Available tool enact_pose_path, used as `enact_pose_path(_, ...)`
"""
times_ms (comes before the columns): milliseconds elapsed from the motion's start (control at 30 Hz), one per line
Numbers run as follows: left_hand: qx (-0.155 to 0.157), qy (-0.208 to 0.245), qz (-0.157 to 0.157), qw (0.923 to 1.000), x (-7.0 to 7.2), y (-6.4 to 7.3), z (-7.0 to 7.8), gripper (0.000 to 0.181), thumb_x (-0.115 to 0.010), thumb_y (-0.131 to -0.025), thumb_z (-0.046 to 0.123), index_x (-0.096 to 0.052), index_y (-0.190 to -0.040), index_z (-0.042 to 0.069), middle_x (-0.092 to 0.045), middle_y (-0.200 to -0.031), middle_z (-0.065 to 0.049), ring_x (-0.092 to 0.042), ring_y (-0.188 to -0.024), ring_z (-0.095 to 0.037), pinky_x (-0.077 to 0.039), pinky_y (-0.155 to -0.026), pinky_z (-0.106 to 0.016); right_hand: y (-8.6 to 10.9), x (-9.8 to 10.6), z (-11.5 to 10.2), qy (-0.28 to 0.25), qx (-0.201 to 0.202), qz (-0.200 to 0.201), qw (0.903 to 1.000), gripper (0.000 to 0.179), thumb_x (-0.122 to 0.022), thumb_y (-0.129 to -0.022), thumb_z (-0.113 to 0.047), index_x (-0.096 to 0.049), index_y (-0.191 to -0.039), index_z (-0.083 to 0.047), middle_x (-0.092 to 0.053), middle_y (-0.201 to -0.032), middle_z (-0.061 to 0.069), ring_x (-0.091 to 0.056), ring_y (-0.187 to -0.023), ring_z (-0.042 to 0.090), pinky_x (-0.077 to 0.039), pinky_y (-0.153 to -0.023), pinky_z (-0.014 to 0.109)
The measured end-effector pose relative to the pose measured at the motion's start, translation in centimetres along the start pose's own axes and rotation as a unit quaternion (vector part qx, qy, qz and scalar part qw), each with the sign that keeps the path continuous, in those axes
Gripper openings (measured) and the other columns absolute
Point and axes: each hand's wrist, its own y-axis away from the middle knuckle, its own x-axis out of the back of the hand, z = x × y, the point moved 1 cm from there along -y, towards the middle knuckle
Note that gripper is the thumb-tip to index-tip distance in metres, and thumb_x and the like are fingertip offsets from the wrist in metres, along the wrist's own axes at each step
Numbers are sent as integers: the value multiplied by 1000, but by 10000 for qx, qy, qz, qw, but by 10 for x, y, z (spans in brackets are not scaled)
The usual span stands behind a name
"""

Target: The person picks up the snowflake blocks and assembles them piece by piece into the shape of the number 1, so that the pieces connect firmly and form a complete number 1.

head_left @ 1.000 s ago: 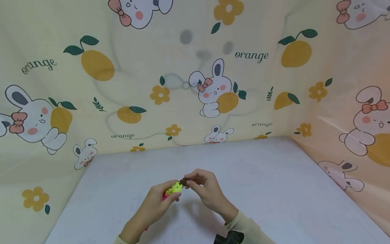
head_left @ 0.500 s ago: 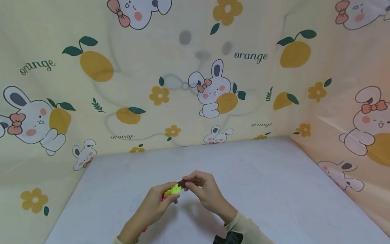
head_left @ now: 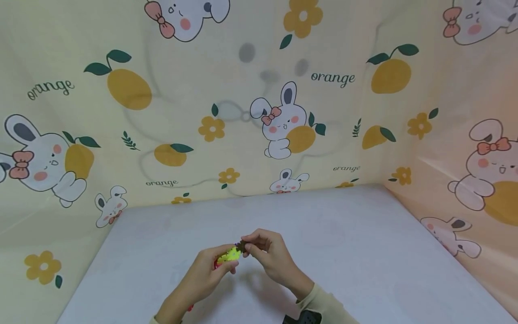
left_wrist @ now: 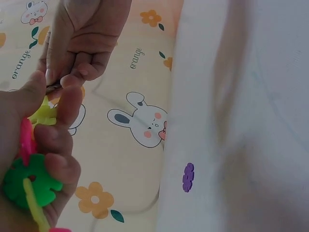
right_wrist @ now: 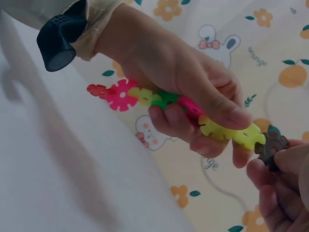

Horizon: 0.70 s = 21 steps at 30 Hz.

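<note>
A chain of notched plastic snowflake discs runs through my left hand (head_left: 204,272), gripped between thumb and fingers. In the right wrist view its loose tail shows a red disc (right_wrist: 98,91), a pink disc (right_wrist: 123,95) and a small yellow one (right_wrist: 145,96). A green disc (left_wrist: 29,169) lies against the palm. Bright yellow discs (right_wrist: 251,137) stick out past the thumb. At that end my right hand (head_left: 277,258) pinches a brown disc (right_wrist: 273,147) by thumb and fingertips, its edge against the last yellow disc. Both hands are raised over the table.
A single purple disc (left_wrist: 188,177) lies on the white tabletop (head_left: 344,252), seen in the left wrist view. Cloth walls (head_left: 226,67) printed with rabbits and oranges enclose the back and sides. A black wrist camera (right_wrist: 63,38) sits at the left cuff.
Both hands keep their holds and nearly their places. The brown disc and right fingers have shifted very slightly down and left, still at the chain's end.
</note>
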Motion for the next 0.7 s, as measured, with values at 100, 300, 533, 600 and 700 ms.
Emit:
enact_pose_path(100,68,9,52,10000,0,0,0,40,-67,-97,26,-66,-127,-1,-74,-78,2,-55,-72,-1,-50,-68,-20,1,-3,-1,196,125,172,9996,15,-62,-98,-1,-66,-109,9,-72,-104,28,-70,-82,8,-60,-82,27)
enact_pose_path(300,-13,28,132,9999,1,0,-1,35,-67,-97,22,-67,-125,0,-72,-77,5,-55,-71,0,-51,-67,-20,4,-8,-2,627,342,452,9964,15,-64,-97,-4,-69,-109,4,-75,-100,20,-72,-81,9,-59,-82,26)
enact_pose_path(533,-8,59,147,9999,1,-1,0,33,-67,-98,21,-68,-124,1,-71,-76,5,-54,-70,-1,-50,-67,-20,5,-11,-3,632,398,511,9959,14,-64,-97,-3,-70,-108,2,-75,-100,20,-73,-81,10,-60,-81,26)
enact_pose_path(600,25,57,139,9999,1,0,0,32,-67,-97,19,-68,-124,1,-71,-76,5,-54,-71,-1,-50,-68,-20,4,-11,-3,582,370,497,9964,14,-63,-97,-3,-69,-108,3,-75,-101,21,-73,-82,11,-60,-82,27)
enact_pose_path(700,85,53,115,9999,1,0,0,34,-67,-97,21,-68,-124,1,-72,-76,6,-55,-73,-2,-50,-69,-20,4,-12,-1,546,344,457,9969,15,-63,-98,-3,-69,-109,4,-75,-102,21,-73,-82,10,-60,-82,27)
